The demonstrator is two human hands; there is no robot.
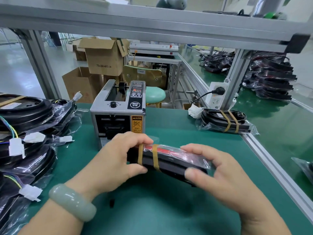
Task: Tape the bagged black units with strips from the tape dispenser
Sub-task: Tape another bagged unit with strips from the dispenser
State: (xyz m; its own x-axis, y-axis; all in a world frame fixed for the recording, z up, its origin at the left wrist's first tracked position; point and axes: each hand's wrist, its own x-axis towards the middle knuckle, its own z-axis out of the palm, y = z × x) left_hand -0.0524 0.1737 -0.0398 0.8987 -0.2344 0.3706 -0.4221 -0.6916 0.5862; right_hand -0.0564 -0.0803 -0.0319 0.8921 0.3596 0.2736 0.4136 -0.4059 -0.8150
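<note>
A bagged black unit (171, 162) is held edge-up above the green mat, in front of the tape dispenser (118, 114). Two brown tape strips (155, 158) wrap its left end. My left hand (118, 158) grips that left end, fingers over the top by the strips and thumb on the near side. My right hand (220, 173) grips the right end, thumb on the near face and fingers curled over the plastic bag. Another bagged unit with two tape strips (227, 121) lies at the back right of the mat.
A pile of bagged black units with wires and white connectors (27, 133) fills the left side. A power strip (216, 95) stands by the frame post at the right. More bagged units (271, 77) are stacked on the neighbouring table. The aluminium table edge (274, 168) runs along the right.
</note>
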